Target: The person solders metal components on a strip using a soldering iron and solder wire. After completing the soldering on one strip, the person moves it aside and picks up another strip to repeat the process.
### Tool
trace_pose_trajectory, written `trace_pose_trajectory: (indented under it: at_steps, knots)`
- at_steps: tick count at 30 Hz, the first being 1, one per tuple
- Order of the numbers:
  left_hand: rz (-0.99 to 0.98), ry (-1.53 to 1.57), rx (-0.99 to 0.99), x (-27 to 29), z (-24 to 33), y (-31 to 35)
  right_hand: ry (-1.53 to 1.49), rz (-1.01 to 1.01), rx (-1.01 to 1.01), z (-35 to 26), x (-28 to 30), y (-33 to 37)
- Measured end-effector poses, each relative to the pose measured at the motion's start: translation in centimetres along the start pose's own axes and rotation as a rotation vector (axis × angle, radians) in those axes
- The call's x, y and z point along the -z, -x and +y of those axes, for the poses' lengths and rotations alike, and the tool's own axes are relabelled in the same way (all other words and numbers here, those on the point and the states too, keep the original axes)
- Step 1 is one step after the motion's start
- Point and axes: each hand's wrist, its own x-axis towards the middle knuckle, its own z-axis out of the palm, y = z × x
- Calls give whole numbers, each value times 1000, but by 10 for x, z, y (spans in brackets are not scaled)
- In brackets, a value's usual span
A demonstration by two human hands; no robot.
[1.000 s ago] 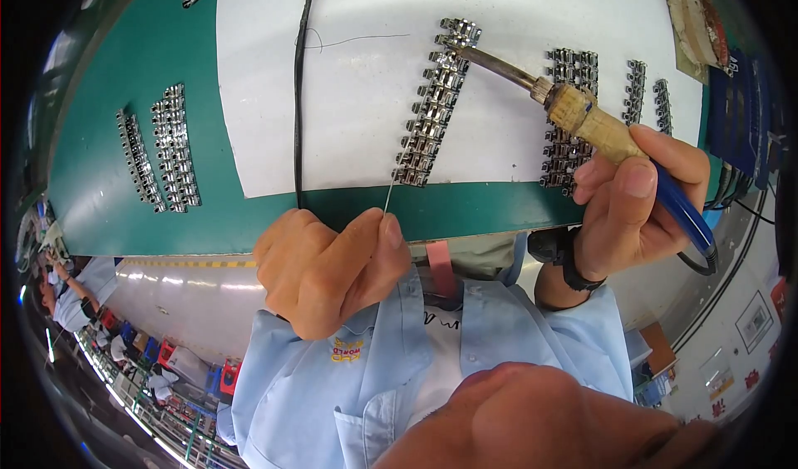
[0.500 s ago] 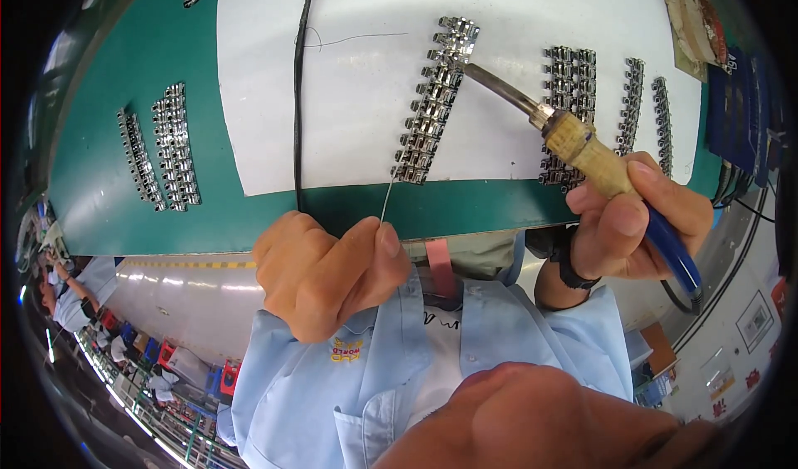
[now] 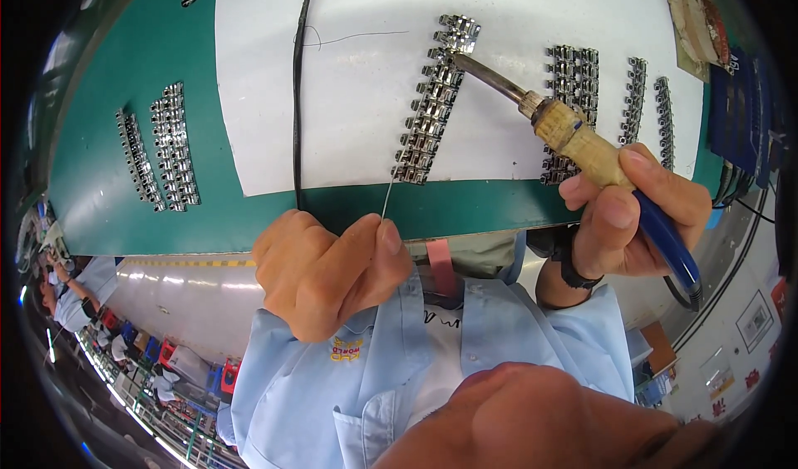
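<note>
My right hand (image 3: 636,211) is closed around a soldering iron (image 3: 586,149) with a tan and blue handle. Its metal tip touches a slanted row of small shiny metal parts (image 3: 430,112), near the row's far end. Between the thumb and finger of my left hand (image 3: 328,274) is a thin silvery wire (image 3: 387,199), which looks like solder. The wire's far end meets the near end of that same row. My left hand rests by the table's front edge.
The row lies on a white sheet (image 3: 366,128) over a green table (image 3: 91,195). More metal rows (image 3: 174,145) lie at left and right. A black cable (image 3: 300,95) crosses the sheet beside a fine loose wire. A worn pad (image 3: 697,24) and a blue box (image 3: 740,120) stand far right.
The soldering iron's tip has shifted slightly left and farther away along the row, with my right hand following a little. My left hand and the wire have hardly moved.
</note>
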Motion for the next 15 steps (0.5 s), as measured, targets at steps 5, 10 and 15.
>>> trace_pose_trajectory:
  at_steps: [5,10,15]
  knots:
    - [44,-22,7,-4,0,0,-16,-2,18,2,1,-1]
    - [-62,24,-3,3,4,-4,-4,26,92,2,-2,0]
    - [-49,1,9,2,5,-4,-31,152,33,0,0,5]
